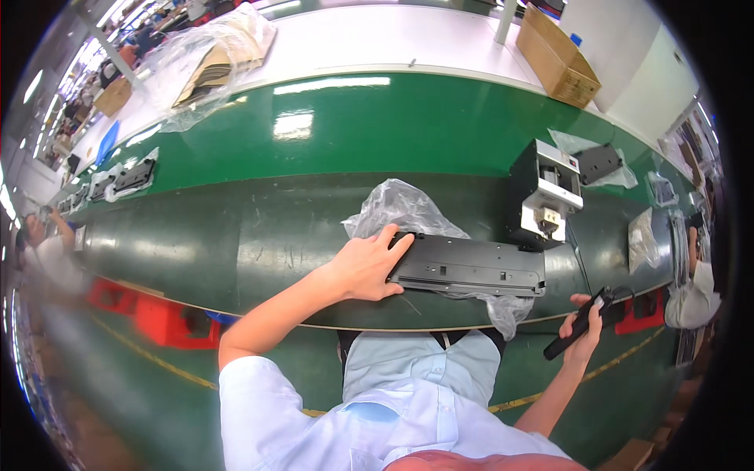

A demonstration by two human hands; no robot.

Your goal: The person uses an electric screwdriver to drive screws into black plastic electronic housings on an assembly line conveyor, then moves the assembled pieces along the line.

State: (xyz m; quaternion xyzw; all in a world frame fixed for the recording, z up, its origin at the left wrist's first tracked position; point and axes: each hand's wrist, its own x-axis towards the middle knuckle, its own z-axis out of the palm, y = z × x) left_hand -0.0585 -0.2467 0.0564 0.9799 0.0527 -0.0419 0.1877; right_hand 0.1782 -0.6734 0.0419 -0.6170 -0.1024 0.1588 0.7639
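Head view showed the left hand [363, 267] flat, fingers spread, on the left end of the long black metal panel [470, 267] lying crosswise on the green desk [236, 235]; the right hand [585, 326], nearer its right end, gripped a black handheld tool [580, 323].

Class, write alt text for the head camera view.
A person's left hand presses on a long dark metal panel lying on clear plastic wrap on a green conveyor belt; the right hand grips a black handheld tool.
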